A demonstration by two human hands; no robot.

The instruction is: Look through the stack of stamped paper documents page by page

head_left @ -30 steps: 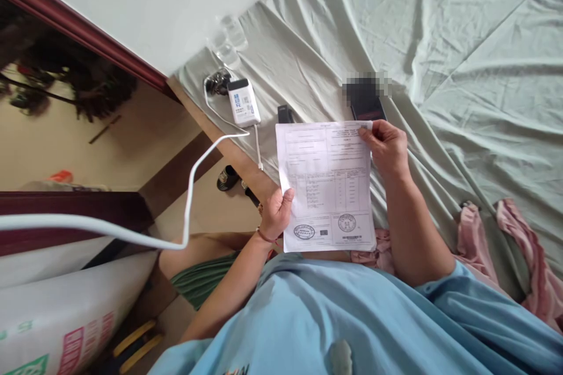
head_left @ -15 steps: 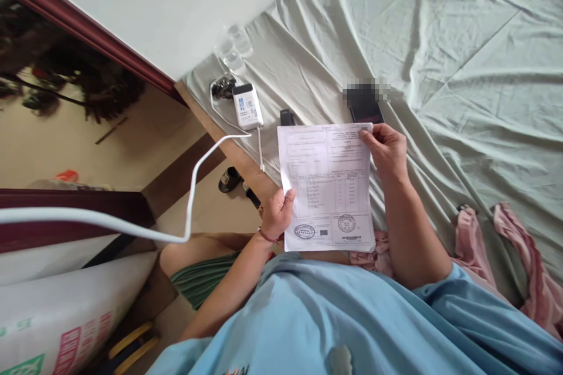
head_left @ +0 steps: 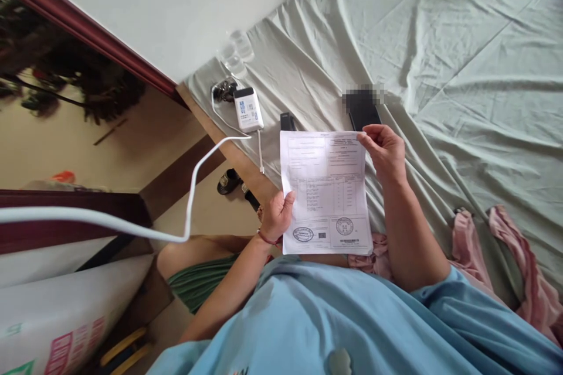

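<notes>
A printed document (head_left: pixel 325 187) with a table and two round stamps is held up over my lap. My left hand (head_left: pixel 276 215), with a red cord on its wrist, grips the left edge low down, thumb on the front. At the top right corner my right hand (head_left: pixel 386 149) pinches the sheet between thumb and fingers. How many sheets there are I cannot tell. Behind the top edge lie a small black object (head_left: pixel 287 122) and a black phone-like object (head_left: pixel 366 111), partly blurred out.
A white power bank (head_left: pixel 248 109) with a white cable (head_left: pixel 190 199) lies on the bed sheet (head_left: pixel 440 70) near the bed's wooden edge. Beyond it are dark keys (head_left: pixel 225 90) and clear cups (head_left: pixel 236 51). Pink cloth (head_left: pixel 472 243) lies at right, a shoe (head_left: pixel 229 181) on the floor, a white sack (head_left: pixel 79 310) at lower left.
The top of the document has dipped slightly, with my right hand shifting a little left. Both hands keep their hold.
</notes>
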